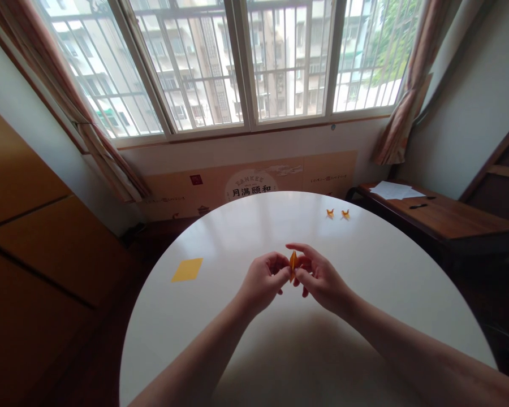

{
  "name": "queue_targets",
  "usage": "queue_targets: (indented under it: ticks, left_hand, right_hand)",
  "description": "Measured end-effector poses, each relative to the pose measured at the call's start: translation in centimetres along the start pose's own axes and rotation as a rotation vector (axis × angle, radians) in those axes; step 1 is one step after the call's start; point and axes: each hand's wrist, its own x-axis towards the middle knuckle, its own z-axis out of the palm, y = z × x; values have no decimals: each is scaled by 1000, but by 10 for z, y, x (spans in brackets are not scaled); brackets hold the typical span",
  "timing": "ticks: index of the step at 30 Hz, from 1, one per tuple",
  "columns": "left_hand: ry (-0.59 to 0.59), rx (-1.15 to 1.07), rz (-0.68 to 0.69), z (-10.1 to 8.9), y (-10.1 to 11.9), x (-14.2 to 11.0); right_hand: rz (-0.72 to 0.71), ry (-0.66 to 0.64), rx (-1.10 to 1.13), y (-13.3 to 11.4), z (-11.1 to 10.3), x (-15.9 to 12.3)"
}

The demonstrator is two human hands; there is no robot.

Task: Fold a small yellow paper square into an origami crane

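Between my two hands, above the white round table (173, 339), is a small folded piece of orange origami paper (293, 264), narrow and pointed at top and bottom. My left hand (265, 280) pinches its left side between thumb and fingers. From the right, my right hand (320, 277) grips the other side, its index finger stretched out over the top. Some fingertips are hidden behind the paper. A flat square of yellow paper (187, 269) lies on the table to the left. Toward the far right edge stand two small folded paper cranes (330, 213), (345, 214) side by side.
A wooden side table (453, 212) with white sheets (396, 190) and a dark pen-like item stands beyond the table's right edge. Behind the table, a printed cardboard panel (322, 175) leans below the barred window. A wooden cabinet (38, 237) is at the left.
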Motion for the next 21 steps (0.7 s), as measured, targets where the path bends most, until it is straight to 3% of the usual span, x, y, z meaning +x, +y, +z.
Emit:
queue_targets:
  ticks: [14,21]
  left_hand:
    - [-45,-49,-40,-6,-2,2]
    - [0,73,1,-1,1,0]
  right_hand:
    - [-65,27,-112,-3,-3,0]
    - [-121,33,-177,-5,-2,-1]
